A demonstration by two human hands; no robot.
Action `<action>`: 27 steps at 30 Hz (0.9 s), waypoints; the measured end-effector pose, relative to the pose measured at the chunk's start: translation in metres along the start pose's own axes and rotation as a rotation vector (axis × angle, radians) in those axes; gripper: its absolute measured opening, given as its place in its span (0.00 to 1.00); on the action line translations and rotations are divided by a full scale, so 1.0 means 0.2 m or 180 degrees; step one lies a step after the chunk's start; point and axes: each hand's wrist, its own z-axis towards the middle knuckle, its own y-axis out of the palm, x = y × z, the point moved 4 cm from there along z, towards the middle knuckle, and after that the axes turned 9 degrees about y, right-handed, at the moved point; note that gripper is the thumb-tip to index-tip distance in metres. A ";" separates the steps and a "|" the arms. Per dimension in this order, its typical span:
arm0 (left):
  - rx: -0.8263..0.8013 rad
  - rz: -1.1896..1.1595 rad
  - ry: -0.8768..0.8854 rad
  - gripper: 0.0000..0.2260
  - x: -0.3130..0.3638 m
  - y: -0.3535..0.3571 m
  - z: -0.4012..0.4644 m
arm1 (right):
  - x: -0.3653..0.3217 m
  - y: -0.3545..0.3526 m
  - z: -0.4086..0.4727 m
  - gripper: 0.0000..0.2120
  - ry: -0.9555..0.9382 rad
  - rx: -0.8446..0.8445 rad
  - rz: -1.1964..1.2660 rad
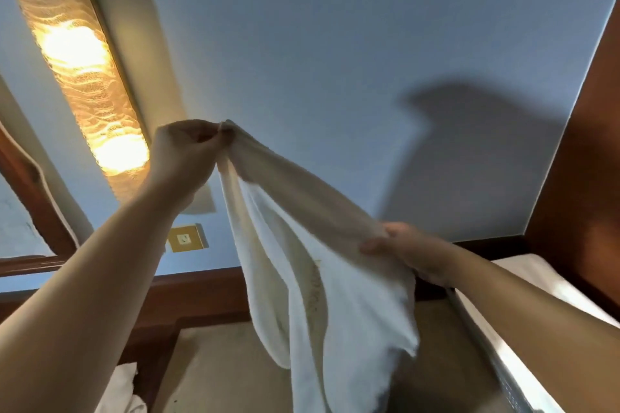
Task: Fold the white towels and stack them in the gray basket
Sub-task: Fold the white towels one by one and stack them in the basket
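A white towel (322, 295) hangs in the air in front of me, held up by both hands. My left hand (183, 154) is raised high and pinches one top corner of it. My right hand (412, 251), lower and to the right, grips the towel's upper edge, so that edge slopes down from left to right. The rest of the towel drapes down in loose folds, with faint gold lettering on it. The gray basket is not in view.
A lit wall lamp (80, 77) glows at the upper left, with a wall socket (186, 238) below it. White bedding (536, 282) lies at the right beside a wooden panel (590, 178). More white cloth (124, 389) shows at the bottom left. A beige floor (221, 365) lies below.
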 end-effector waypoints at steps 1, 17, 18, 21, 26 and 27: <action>-0.0050 0.0025 -0.0012 0.07 -0.01 0.02 -0.02 | 0.03 0.02 0.00 0.20 0.0120 -0.0235 -0.0376; -0.0573 -0.0124 0.0103 0.05 0.05 0.12 -0.25 | 0.28 -0.26 0.15 0.25 -0.0675 0.1402 -0.2188; -0.0604 -0.0117 0.0139 0.05 0.05 0.12 -0.27 | 0.32 -0.27 0.16 0.25 -0.0753 0.1495 -0.2276; -0.0566 -0.0089 0.0241 0.04 0.06 0.10 -0.33 | 0.49 -0.31 0.17 0.14 -0.0525 0.1720 -0.2425; -0.0245 0.0206 0.0316 0.07 0.04 0.03 -0.36 | 0.83 -0.36 0.18 0.08 0.0509 0.2109 -0.2675; -0.0230 0.0237 0.0269 0.08 0.03 0.02 -0.36 | 0.86 -0.37 0.19 0.10 0.0543 0.2180 -0.2850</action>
